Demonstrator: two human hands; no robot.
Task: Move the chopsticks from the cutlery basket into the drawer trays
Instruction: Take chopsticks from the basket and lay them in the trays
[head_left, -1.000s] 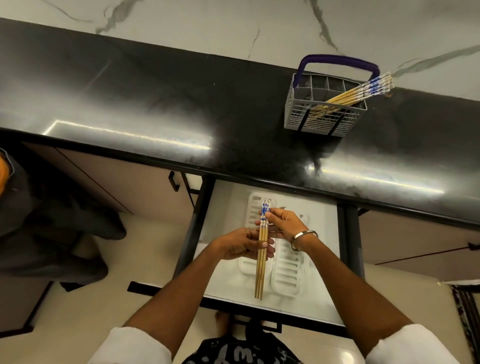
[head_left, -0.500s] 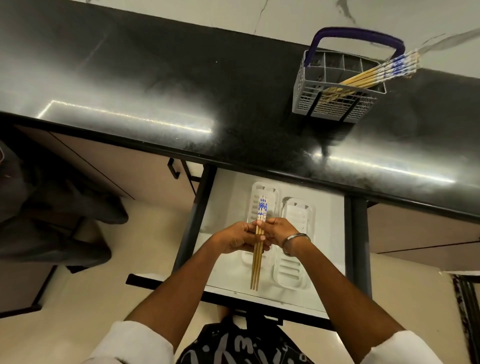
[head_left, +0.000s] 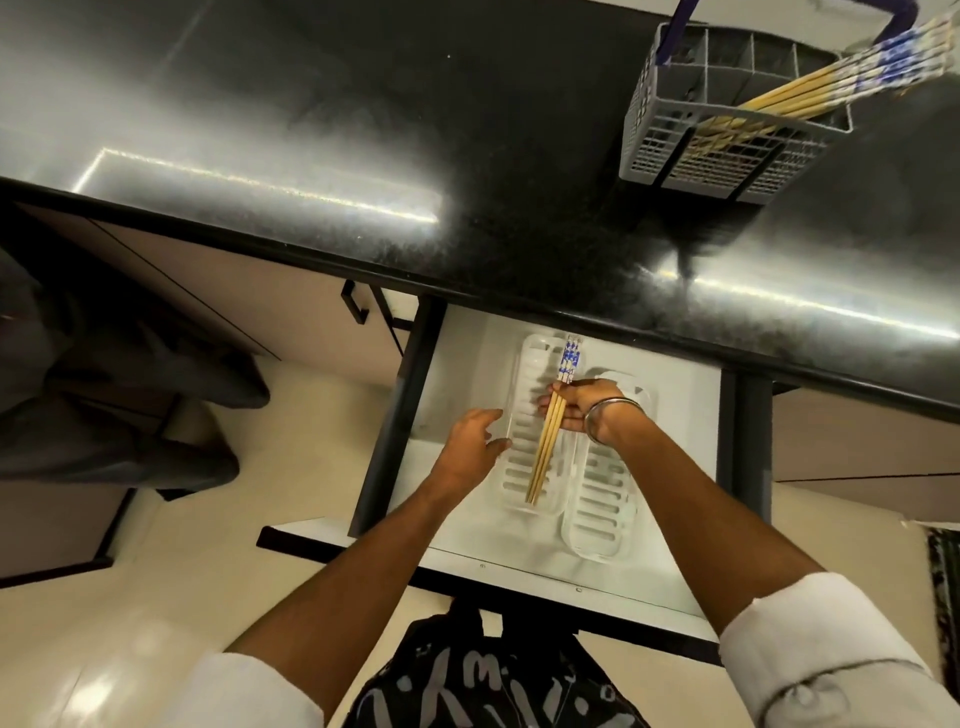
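Chopsticks gripped by right hand, left hand relaxed

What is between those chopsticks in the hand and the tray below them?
Nothing visible. The right hand holds the chopsticks directly over the left tray, whose slotted floor looks bare. The left hand sits beside the tray, not under them.

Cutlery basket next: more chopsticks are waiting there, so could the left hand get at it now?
Probably yes: the left hand is open and holds nothing, and bare counter lies before the cutlery basket, though it stands far right.
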